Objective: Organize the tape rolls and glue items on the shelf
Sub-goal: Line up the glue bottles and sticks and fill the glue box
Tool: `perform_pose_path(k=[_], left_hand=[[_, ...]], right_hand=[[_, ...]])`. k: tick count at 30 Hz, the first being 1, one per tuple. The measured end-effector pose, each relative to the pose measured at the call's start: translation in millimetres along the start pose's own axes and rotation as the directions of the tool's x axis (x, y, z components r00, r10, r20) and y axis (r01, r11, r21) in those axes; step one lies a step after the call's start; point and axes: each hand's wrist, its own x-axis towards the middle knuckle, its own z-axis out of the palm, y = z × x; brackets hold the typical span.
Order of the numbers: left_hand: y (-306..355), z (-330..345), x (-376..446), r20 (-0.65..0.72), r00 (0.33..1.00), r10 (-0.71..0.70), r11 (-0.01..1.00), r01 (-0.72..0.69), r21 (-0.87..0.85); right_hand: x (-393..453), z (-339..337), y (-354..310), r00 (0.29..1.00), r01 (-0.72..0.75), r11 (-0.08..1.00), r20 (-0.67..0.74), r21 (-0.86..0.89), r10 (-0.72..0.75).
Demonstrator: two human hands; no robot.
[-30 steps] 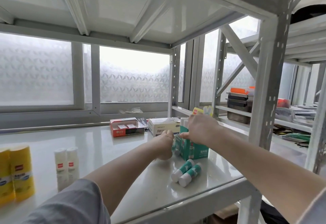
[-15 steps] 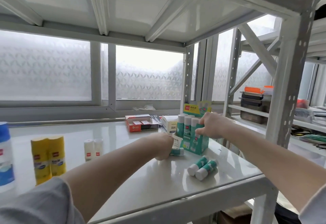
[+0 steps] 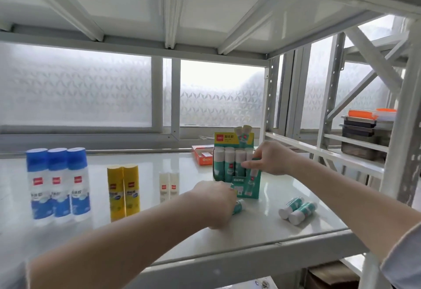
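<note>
On the white shelf (image 3: 159, 238), the right hand (image 3: 270, 160) has its fingers closed on a teal glue stick (image 3: 253, 174) at the green display box (image 3: 237, 174), which stands near the shelf's right back. The left hand (image 3: 216, 202) lies curled over another teal stick (image 3: 238, 206) beside the box; whether its fingers grip cannot be told. Two loose sticks (image 3: 297, 207) lie right of it; blue bottles (image 3: 58, 181), yellow sticks (image 3: 123, 190) and small white sticks (image 3: 169, 185) stand left.

On the shelf (image 3: 136, 238), bottles (image 3: 58, 181) are stood at nine o'clock; the box (image 3: 237, 170) is set at one o'clock, with two sticks (image 3: 297, 207) laid at three o'clock.
</note>
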Motion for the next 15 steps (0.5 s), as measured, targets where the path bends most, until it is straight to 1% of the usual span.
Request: perform_pose_path(k=[6,15], left_hand=[[-3,-1,-18,0.006,1.000,-0.024,1.000,0.024,-0.011],[-4,2,-32,-0.003,0.999,-0.043,0.995,0.042,-0.093]], right_hand=[[-4,0,-10,0.998,0.061,0.997,0.032,0.049,-0.063],[-21,-4,-11,0.991,0.108,0.990,0.072,0.095,-0.115]])
